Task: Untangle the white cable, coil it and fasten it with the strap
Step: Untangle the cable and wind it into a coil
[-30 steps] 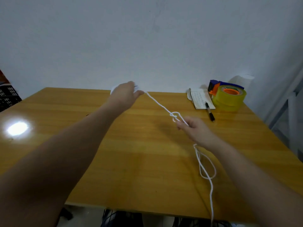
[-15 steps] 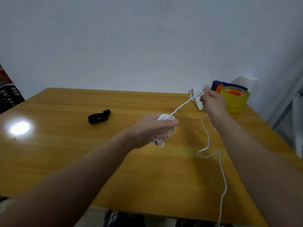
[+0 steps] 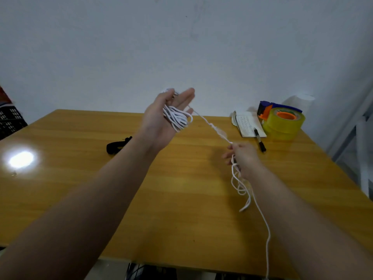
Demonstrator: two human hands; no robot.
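Head view of a wooden bench (image 3: 84, 199) set against a pale wall. The left hand (image 3: 161, 120) is raised above the far half of the bench, palm turned up and fingers spread open; several loops of the white cable (image 3: 177, 118) are wound around the palm and fingers, so the coil hangs on the open hand and is not clenched by it. From the coil a single strand runs taut, down and to the right, passing through a small knot (image 3: 217, 129) that is blurred in this view, to the right hand (image 3: 243, 158). The right hand's grip is closed, the fingertips pinching the strand just past the knot. Below the right hand the rest of the cable hangs in loose, partly tangled loops beside the right forearm; one short end dangles free, and one long strand trails down past the near edge of the bench and out of view at the bottom.

The black strap (image 3: 116, 146) lies flat on the bench, left of centre, partly hidden behind the left forearm and well apart from the cable. At the far right corner of the bench stand a roll of yellowish clear tape in a blue and orange tape dispenser (image 3: 281, 118), with a small notepad (image 3: 250, 126) just beside it and a black marker (image 3: 260, 141) lying across the notepad's near corner. A bright reflection of light marks the bench surface at left.
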